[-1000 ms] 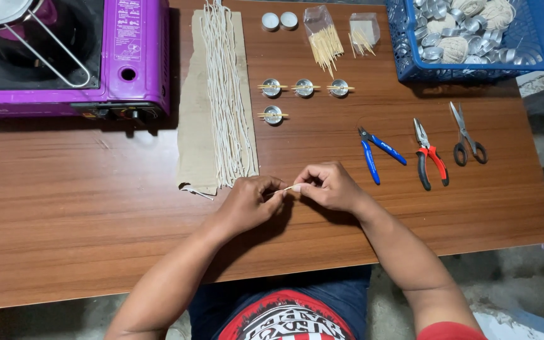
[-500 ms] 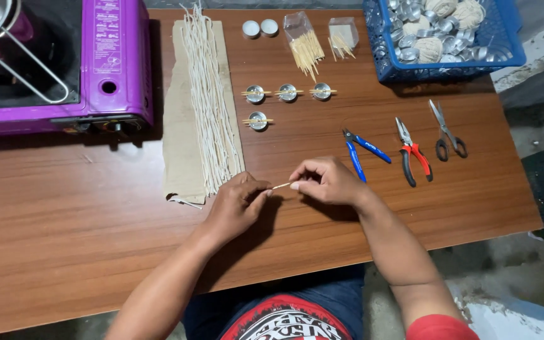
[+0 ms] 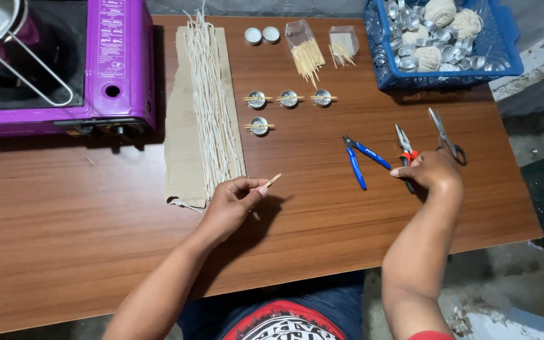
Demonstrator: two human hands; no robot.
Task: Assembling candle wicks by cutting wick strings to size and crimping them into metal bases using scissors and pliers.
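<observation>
My left hand (image 3: 234, 201) pinches a short thin wooden stick (image 3: 273, 180) between thumb and fingers, just right of a bundle of white waxed wicks (image 3: 212, 107) lying on brown cardboard (image 3: 181, 145). My right hand (image 3: 432, 173) rests over the handles of the red-handled pliers (image 3: 405, 148) on the wooden table (image 3: 96, 252); fingers curl around them. Blue-handled cutters (image 3: 359, 158) lie to the left of that hand, grey scissors (image 3: 446, 137) to its right.
Several small metal cups with crossed sticks (image 3: 288, 98) sit mid-table. Behind them are two white discs (image 3: 262, 35) and clear containers of sticks (image 3: 306, 50). A blue basket (image 3: 448, 38) of metal cups and twine balls stands back right. A purple portable stove (image 3: 64, 63) with a pan is back left.
My hands were together on the stick in front of me. The right hand has let go and moved right onto the red pliers. The left hand still holds the stick.
</observation>
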